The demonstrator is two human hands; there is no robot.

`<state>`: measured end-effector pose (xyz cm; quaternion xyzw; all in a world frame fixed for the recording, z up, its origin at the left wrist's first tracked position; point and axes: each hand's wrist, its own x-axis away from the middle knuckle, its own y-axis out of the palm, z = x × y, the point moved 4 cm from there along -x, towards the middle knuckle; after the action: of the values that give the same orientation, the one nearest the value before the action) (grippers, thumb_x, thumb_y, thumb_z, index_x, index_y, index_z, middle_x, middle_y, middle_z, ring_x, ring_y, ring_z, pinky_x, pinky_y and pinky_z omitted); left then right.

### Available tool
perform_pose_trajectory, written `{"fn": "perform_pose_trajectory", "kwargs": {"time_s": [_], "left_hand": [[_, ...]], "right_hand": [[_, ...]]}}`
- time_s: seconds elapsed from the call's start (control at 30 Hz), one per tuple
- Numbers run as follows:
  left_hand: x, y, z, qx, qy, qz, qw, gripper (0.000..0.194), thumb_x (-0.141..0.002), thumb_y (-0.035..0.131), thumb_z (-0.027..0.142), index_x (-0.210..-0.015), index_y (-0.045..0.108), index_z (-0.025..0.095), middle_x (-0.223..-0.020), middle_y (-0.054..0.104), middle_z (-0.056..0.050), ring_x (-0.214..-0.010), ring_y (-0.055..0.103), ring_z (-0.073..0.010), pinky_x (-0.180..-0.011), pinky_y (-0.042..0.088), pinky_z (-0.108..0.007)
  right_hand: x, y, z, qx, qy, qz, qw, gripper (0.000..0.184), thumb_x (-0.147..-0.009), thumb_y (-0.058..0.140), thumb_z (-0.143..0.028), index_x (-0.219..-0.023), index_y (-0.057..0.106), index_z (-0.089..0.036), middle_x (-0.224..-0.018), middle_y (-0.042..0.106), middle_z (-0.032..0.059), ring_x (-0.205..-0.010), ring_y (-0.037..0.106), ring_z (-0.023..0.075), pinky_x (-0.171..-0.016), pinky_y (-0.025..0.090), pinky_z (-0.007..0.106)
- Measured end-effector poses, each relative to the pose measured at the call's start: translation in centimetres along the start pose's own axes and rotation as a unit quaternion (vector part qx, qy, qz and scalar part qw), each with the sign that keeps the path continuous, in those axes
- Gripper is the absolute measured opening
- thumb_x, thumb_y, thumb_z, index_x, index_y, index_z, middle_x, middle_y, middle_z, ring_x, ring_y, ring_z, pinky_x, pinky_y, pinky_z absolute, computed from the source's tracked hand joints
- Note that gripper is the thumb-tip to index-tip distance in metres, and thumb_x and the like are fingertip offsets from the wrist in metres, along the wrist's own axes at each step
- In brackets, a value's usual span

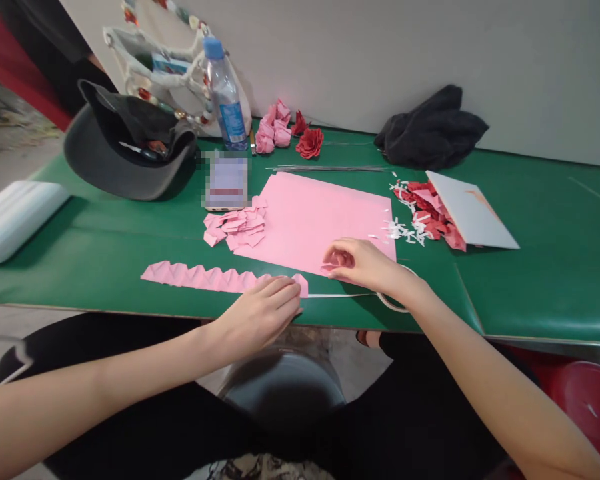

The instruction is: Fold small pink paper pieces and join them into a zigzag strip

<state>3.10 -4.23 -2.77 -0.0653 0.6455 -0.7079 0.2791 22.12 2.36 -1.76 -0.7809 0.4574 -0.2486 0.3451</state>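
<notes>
A row of folded pink paper pieces (205, 277) lies along the front of the green table, overlapping in a zigzag strip. My left hand (267, 308) is closed over the strip's right end, fingers pressed together on it. From that end a narrow white tape (337, 295) runs right to a white tape roll (389, 307), partly behind my right forearm. My right hand (357, 261) pinches a small pink paper piece (331, 264) above the near edge of a flat pink paper sheet (325, 207). Loose cut pink pieces (237, 223) are heaped at the sheet's left.
Behind stand a water bottle (227, 100), a beaded bag (165, 87), pink paper flowers (274, 127), red ones (310, 142) and thin wires (330, 168). A cap (130, 143) and a phone (227, 180) lie left. Right are paper scraps (433, 213), a white card (473, 210) and black cloth (430, 130).
</notes>
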Motion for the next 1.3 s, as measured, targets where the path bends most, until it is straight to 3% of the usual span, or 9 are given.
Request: {"fn": "perform_pose_trajectory", "kwargs": {"time_s": [0.13,0.2,0.33,0.47,0.53,0.73,0.97,1.3], "left_hand": [[-0.1,0.1,0.0,0.013,0.002,-0.020,1.000,0.022,-0.092,0.037,0.012,-0.105,0.055,0.013,-0.108,0.061,-0.014,-0.109,0.055,-0.0249,-0.089,0.049,-0.040],[0.0,0.1,0.0,0.010,-0.002,-0.027,1.000,0.024,-0.091,0.037,0.011,-0.108,0.053,0.013,-0.108,0.061,-0.014,-0.109,0.055,-0.0249,-0.089,0.049,-0.040],[0.0,0.1,0.0,-0.002,-0.004,-0.036,0.999,0.028,-0.089,0.038,0.009,-0.114,0.050,0.011,-0.111,0.060,-0.015,-0.109,0.056,-0.0260,-0.089,0.050,-0.041],[0.0,0.2,0.1,-0.009,0.006,-0.016,1.000,0.022,-0.090,0.037,0.010,-0.105,0.054,0.012,-0.110,0.061,-0.014,-0.108,0.057,-0.0244,-0.093,0.049,-0.041],[0.0,0.1,0.1,-0.013,0.008,-0.010,1.000,0.020,-0.090,0.037,0.009,-0.100,0.055,0.012,-0.109,0.062,-0.014,-0.108,0.057,-0.0238,-0.093,0.050,-0.039],[0.0,0.0,0.3,-0.009,0.003,-0.023,1.000,0.022,-0.088,0.038,0.008,-0.102,0.054,0.011,-0.110,0.061,-0.015,-0.109,0.057,-0.0248,-0.092,0.051,-0.039],[0.2,-0.1,0.2,-0.013,0.010,-0.012,1.000,0.035,-0.085,0.035,0.005,-0.117,0.049,0.010,-0.115,0.060,-0.016,-0.112,0.056,-0.0257,-0.092,0.052,-0.040],[0.1,-0.3,0.3,-0.017,0.019,0.011,1.000,0.035,-0.087,0.036,0.007,-0.120,0.049,0.007,-0.111,0.063,-0.017,-0.110,0.058,-0.0260,-0.092,0.051,-0.040]], "right_hand": [[0.3,-0.5,-0.5,-0.018,-0.047,0.006,0.999,0.027,-0.081,0.055,-0.014,-0.106,0.063,-0.023,-0.101,0.065,0.0045,-0.079,0.057,0.0143,-0.070,0.045,0.028],[0.5,-0.7,-0.6,-0.039,-0.059,0.004,0.997,0.027,-0.084,0.052,-0.015,-0.106,0.064,-0.024,-0.107,0.065,0.0043,-0.089,0.059,0.0155,-0.076,0.046,0.029],[0.8,-0.7,-0.5,-0.109,0.001,0.006,0.994,0.014,-0.083,0.055,-0.021,-0.093,0.065,-0.021,-0.092,0.069,0.0037,-0.077,0.063,0.0148,-0.071,0.049,0.030],[0.9,0.0,-0.8,-0.159,0.038,0.047,0.985,0.007,-0.078,0.065,-0.025,-0.082,0.065,-0.019,-0.077,0.069,0.0028,-0.069,0.062,0.0142,-0.067,0.048,0.029],[0.7,0.6,-0.9,-0.169,0.034,0.050,0.984,0.010,-0.076,0.067,-0.027,-0.080,0.066,-0.018,-0.075,0.069,0.0023,-0.068,0.061,0.0138,-0.065,0.046,0.028],[-0.3,2.6,-0.7,-0.216,-0.007,-0.015,0.976,0.010,-0.076,0.067,-0.026,-0.081,0.068,-0.017,-0.077,0.069,0.0025,-0.070,0.062,0.0129,-0.065,0.045,0.026],[-0.4,2.7,-0.7,-0.229,-0.002,-0.031,0.973,0.008,-0.074,0.068,-0.023,-0.080,0.067,-0.017,-0.074,0.069,0.0019,-0.068,0.063,0.0130,-0.065,0.047,0.026],[-0.5,2.6,-0.4,-0.234,0.008,-0.030,0.972,0.011,-0.073,0.069,-0.025,-0.080,0.068,-0.016,-0.074,0.069,0.0032,-0.068,0.063,0.0135,-0.065,0.047,0.027]]}}
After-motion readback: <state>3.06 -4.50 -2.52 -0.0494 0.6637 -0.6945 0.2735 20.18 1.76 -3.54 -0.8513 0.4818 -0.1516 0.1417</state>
